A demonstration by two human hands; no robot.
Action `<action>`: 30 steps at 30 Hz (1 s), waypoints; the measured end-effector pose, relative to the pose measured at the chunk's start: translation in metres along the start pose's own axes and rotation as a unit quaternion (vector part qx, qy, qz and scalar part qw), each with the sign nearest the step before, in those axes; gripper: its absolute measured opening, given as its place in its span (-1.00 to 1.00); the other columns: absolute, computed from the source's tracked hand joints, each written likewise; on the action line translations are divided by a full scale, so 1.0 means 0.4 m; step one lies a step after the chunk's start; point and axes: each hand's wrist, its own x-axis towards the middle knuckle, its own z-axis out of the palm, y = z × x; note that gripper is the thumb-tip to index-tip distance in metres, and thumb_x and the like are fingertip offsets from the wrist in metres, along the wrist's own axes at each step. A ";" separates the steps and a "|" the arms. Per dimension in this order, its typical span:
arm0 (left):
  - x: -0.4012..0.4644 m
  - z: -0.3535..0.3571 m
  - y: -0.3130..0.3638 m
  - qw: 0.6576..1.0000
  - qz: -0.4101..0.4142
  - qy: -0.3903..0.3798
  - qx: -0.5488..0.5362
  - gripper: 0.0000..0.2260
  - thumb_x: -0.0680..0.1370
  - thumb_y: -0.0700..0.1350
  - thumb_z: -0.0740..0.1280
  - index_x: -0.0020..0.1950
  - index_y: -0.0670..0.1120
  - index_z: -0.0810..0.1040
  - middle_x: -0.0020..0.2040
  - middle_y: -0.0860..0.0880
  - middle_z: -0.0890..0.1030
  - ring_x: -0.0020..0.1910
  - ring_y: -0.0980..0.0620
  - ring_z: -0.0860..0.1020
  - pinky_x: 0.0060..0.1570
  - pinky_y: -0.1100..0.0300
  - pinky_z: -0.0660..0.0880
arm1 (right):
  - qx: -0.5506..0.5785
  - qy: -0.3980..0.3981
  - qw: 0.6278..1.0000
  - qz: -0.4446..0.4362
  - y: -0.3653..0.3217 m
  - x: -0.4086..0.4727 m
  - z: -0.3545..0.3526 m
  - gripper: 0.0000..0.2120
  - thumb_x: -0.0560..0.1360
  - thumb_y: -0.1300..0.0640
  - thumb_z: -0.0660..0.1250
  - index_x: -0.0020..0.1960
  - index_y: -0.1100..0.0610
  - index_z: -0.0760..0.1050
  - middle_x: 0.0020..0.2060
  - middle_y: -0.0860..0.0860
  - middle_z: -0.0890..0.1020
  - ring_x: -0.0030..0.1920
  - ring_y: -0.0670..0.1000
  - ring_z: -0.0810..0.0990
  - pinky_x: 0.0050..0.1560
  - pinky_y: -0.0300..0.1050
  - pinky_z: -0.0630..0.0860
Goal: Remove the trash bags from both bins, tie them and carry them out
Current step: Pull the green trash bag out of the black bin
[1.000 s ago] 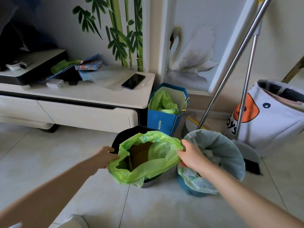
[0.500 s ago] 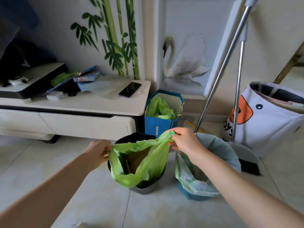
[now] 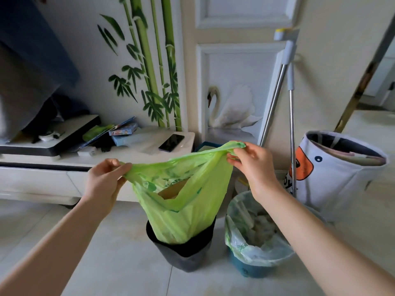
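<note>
Gripping green trash bag (image 3: 181,201) rim: left hand (image 3: 102,184), right hand (image 3: 254,165) | translucent, stretched, bottom inside black bin (image 3: 183,251)

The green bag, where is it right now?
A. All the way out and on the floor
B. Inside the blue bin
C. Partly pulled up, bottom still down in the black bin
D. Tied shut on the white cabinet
C. The left hand and right hand each pinch a top corner of the green bag and hold it up, while its lower end sits inside the black bin.
</note>
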 end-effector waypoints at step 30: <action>-0.326 -0.221 0.024 0.929 -0.009 -0.104 0.355 -0.77 0.36 -0.48 0.41 -0.24 -0.16 0.54 -0.34 -0.05 0.54 -0.43 0.18 0.50 -0.40 0.39 0.43 | -0.327 -0.129 0.927 0.127 -0.051 -0.269 -0.280 -0.87 0.49 0.27 0.30 -0.17 0.17 0.62 -0.29 0.17 0.63 -0.33 0.05 0.59 -0.27 -0.10 0.57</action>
